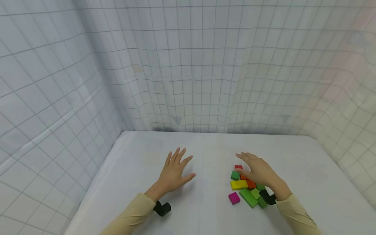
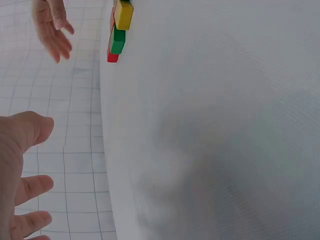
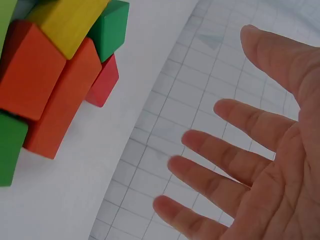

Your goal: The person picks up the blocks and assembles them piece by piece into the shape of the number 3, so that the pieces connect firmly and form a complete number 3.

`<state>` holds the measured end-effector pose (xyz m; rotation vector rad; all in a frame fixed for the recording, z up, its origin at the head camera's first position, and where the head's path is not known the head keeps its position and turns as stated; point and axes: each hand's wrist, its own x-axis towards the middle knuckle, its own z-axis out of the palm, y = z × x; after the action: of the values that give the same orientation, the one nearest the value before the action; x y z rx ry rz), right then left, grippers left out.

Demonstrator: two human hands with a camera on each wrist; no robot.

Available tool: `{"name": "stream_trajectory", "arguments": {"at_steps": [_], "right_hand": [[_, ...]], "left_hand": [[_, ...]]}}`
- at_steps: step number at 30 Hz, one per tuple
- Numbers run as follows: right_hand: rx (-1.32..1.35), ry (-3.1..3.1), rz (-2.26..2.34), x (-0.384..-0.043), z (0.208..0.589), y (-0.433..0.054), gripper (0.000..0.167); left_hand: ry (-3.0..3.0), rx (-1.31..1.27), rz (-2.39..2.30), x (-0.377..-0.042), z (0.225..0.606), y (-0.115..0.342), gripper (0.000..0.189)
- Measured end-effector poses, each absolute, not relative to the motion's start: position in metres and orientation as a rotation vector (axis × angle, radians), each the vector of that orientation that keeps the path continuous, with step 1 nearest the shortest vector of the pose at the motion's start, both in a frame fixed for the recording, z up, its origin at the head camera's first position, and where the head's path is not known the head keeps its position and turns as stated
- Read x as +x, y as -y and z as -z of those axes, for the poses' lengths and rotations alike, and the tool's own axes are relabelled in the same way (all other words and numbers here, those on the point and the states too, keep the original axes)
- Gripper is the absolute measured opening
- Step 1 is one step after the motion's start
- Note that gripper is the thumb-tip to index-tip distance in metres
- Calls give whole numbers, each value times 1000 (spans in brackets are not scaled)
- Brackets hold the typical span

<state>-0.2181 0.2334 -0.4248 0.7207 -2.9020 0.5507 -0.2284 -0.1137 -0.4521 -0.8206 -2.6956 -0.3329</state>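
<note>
My left hand (image 1: pixel 172 174) hovers over the white table with its fingers spread and nothing in its grasp. On the right, my right hand (image 1: pixel 259 169) hangs above a cluster of coloured blocks, its fingers fairly straight and holding nothing. The cluster includes a yellow block (image 1: pixel 239 184), a long light green block (image 1: pixel 248 197), a magenta block (image 1: pixel 234 198), a darker green block (image 1: pixel 235 175) and a small red block (image 1: pixel 238 167). Orange blocks (image 3: pixel 34 72) lie against the yellow one in the right wrist view. My right hand and wrist partly hide the cluster in the head view.
White cloth walls with a grid of lines (image 1: pixel 188 65) rise behind the table and along both sides. The white tabletop (image 1: pixel 211 156) stretches between the hands, its far edge meeting the back wall. A black strap piece (image 1: pixel 162 209) sits at my left wrist.
</note>
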Motion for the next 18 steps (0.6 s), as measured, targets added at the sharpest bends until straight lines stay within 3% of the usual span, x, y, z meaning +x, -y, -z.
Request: {"name": "stream_trajectory", "arguments": {"at_steps": [6, 12, 18], "right_hand": [[686, 3030, -726, -220, 421, -252, 42], [773, 3135, -895, -225, 429, -260, 22], [846, 3119, -958, -227, 443, -259, 18]], "left_hand": [[2664, -785, 697, -234, 457, 108, 43], [2666, -760, 943, -230, 465, 97, 38], [2696, -770, 1076, -228, 478, 85, 32]]}}
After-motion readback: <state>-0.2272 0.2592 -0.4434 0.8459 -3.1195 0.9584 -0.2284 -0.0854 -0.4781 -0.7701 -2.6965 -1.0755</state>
